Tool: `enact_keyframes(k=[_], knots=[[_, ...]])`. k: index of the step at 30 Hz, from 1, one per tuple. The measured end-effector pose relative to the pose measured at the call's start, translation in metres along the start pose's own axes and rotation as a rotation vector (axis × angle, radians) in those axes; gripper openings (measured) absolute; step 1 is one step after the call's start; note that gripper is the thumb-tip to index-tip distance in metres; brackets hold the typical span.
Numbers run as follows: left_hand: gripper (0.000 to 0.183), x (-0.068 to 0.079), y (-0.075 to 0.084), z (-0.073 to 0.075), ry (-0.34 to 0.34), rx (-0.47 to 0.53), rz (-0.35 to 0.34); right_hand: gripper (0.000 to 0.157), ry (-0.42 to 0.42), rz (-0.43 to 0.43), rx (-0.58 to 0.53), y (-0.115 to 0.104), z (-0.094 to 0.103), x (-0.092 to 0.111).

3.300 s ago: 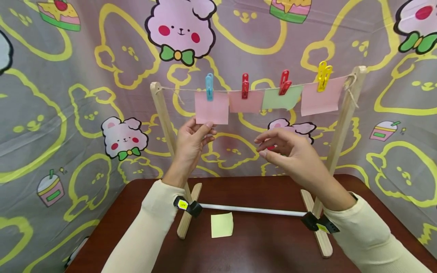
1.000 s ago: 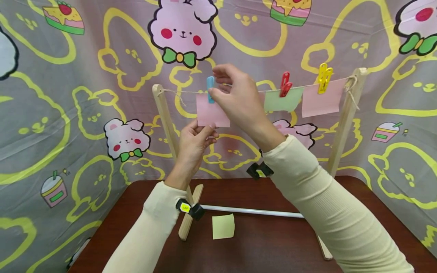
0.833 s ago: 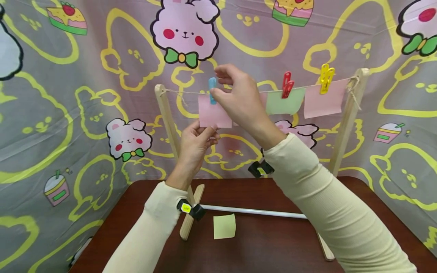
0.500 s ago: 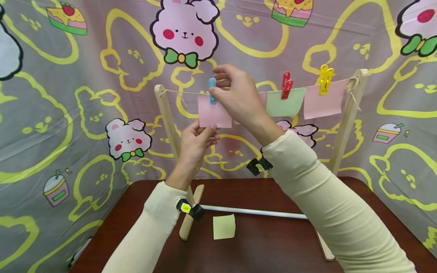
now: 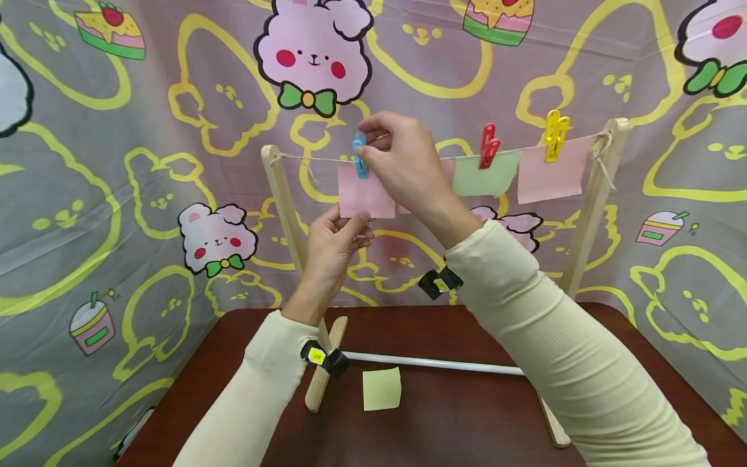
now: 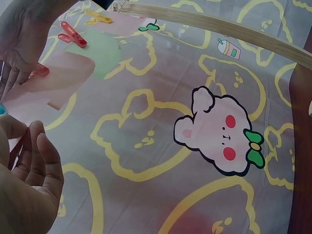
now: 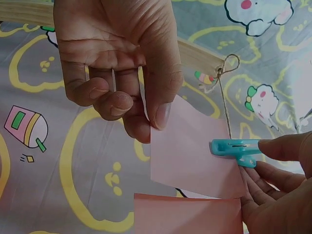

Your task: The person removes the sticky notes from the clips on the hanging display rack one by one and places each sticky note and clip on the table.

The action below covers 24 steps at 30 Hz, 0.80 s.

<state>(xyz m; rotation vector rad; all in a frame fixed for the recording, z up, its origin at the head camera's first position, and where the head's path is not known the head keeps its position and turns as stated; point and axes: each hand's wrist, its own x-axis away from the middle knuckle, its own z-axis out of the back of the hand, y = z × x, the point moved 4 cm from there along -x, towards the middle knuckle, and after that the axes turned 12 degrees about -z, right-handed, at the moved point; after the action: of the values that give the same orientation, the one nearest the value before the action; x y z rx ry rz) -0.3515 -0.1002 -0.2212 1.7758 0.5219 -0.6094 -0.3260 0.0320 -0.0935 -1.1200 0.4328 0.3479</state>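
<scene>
The right hand [image 5: 403, 157] pinches a shiny blue clip [image 5: 362, 167] between thumb and fingers, long axis upright, handles up; below those fingers, the left hand [image 5: 334, 248] pinches a square pink note [image 5: 366, 198] by its bottom.

- bare string [image 5: 296, 156] is running from the left post [image 5: 284, 207] to the pink note [image 5: 366, 198], leaving room for fingers above it.
- the right hand [image 5: 404, 154] is blocking the string right of the blue clip [image 5: 360, 167].
- the left hand [image 5: 335, 243] is covering part of the note's lower edge.
- a red clip [image 5: 489, 148] and a yellow clip [image 5: 553, 139] are sticking up, obstructing a slide along the string.
- a gap is lying between the hands, reaching back to the patterned cloth [image 5: 403, 272].
- the white rod [image 5: 432, 362] is crossing low, barring a low path across the bench [image 5: 455, 415]; the yellow note [image 5: 382, 390] is lying before it, open from above.
</scene>
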Motion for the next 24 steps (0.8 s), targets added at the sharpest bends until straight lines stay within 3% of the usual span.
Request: enact_keyframes(k=[24], knots=[[0.01, -0.0006, -0.0003, -0.0009, -0.01, 0.006, -0.002, 0.02, 0.016, 0.024, 0.017, -0.0016, -0.0029, 0.0014]])
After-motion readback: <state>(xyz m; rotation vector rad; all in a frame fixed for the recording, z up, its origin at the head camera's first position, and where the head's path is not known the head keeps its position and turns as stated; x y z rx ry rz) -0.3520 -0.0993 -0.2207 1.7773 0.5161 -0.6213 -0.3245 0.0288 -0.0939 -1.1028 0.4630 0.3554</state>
